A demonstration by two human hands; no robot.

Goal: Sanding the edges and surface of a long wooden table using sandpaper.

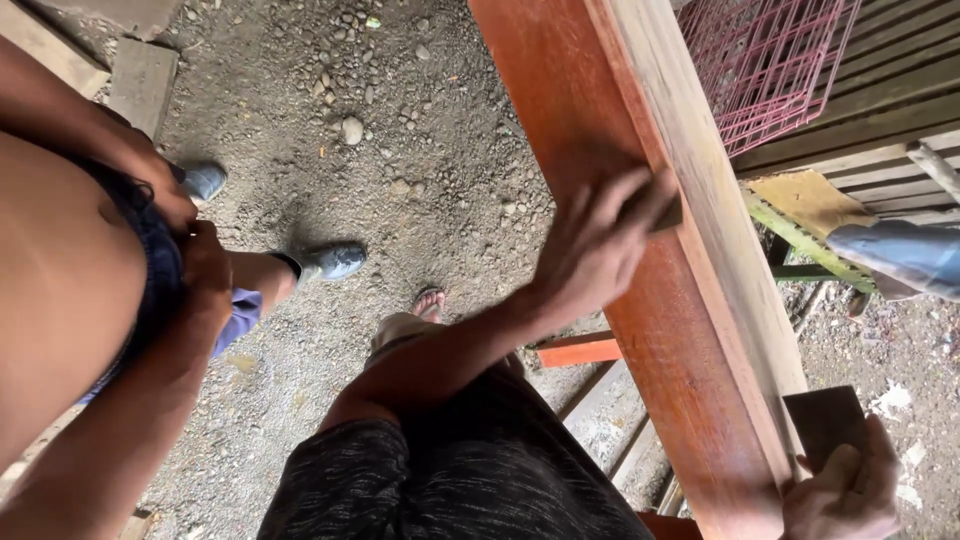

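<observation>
At the far left stands a second person (70,290), bare-torsoed, in dark shorts, both of that person's hands at the waistband. Grey shoes (330,262) rest on the gravel ground (400,120) beside them, with loose stones scattered across it.

In the lower centre are the wearer's dark patterned shorts (450,480), and one sandalled foot (428,303) shows on the gravel above the knee.

The wearer's left hand (600,245) reaches up and across to the reddish-brown wooden beam (660,350). The fingers are curled and pressed against the beam's upper edge, closed over a small dark object that is mostly hidden; its kind cannot be determined. The beam runs diagonally from top centre to bottom right, its stained face towards the wearer and its paler top face (690,130) turned right.

Below the beam, an orange-stained crosspiece (580,350) projects towards the left.

At the lower right, the wearer's right hand (845,495) grips a dark brown rectangular sheet (825,420), thumb over its lower edge, just beside the beam.

At the upper right, a red wire-mesh cage (770,60) sits against wooden slats (890,90). A blue-grey object (895,255) lies at the right edge.
</observation>
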